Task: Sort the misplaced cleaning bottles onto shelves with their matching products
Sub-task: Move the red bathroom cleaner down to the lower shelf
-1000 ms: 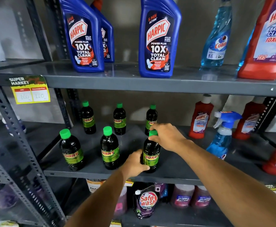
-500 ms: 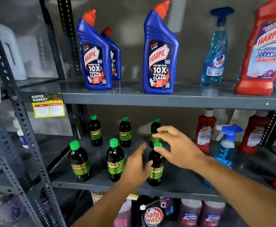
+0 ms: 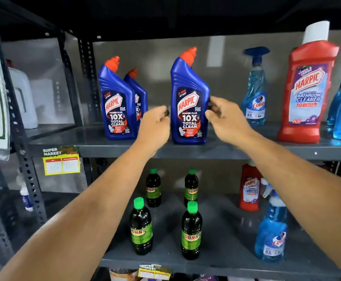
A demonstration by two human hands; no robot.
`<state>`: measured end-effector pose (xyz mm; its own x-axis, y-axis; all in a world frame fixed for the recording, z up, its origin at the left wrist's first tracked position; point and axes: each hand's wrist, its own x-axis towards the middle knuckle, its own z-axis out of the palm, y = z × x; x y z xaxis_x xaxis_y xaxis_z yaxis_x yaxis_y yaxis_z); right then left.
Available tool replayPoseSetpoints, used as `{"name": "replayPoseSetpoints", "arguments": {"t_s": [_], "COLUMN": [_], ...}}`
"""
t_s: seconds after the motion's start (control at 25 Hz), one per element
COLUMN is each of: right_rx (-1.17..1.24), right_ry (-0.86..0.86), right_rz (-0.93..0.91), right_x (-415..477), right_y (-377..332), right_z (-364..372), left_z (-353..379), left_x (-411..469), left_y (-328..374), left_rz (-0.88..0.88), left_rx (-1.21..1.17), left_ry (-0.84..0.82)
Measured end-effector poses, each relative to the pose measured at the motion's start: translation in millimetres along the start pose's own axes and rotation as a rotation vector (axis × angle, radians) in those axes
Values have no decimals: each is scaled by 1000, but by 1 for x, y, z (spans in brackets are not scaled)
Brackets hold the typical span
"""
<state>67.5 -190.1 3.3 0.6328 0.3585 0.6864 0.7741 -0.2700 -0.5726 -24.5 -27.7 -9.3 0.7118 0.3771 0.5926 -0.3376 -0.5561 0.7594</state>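
Spray bottle [image 3: 255, 92] and red bottle [image 3: 307, 88] stand beside; my left hand [image 3: 154, 126] and right hand [image 3: 225, 118] flank the upright blue bottle [image 3: 189, 100] (red-capped), fingers curled, empty.

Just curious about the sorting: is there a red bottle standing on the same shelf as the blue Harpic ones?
Yes, a red Harpic bathroom cleaner bottle stands on the upper shelf, right of the blue Harpic bottles.

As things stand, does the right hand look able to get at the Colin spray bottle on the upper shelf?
Probably yes. The right hand hovers beside the blue Harpic bottle, and the Colin spray bottle stands just to its right on the same shelf, with open space between them.
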Motion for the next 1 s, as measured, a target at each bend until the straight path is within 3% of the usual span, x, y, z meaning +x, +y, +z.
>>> {"name": "replayPoseSetpoints", "arguments": {"t_s": [0.12,0.24,0.36,0.44,0.52,0.6,0.8,1.0], "right_rx": [93,83,-70,-214,-341,-440,-497,-352], "right_ry": [-2,9,208,402,534,557,394,250], "right_rz": [65,63,-79,-175,-169,-97,127,115], "right_x": [3,0,-2,0,-1,1,22,54], "right_y": [7,0,-1,8,14,19,21,22], "right_z": [9,1,-36,-77,-125,-169,-226,-238], "left_z": [6,10,22,47,79,112,177,227], "left_x": [-7,-16,-34,-41,-43,-43,-13,37], "left_y": [-2,11,32,48,65,80,86,66], "left_rz": [-52,-4,364,496,427,308,82,-87], "left_rx": [-43,71,319,291,234,205,78,-73], "left_ry": [-65,5,230,164,-8,-147,-363,-490]}}
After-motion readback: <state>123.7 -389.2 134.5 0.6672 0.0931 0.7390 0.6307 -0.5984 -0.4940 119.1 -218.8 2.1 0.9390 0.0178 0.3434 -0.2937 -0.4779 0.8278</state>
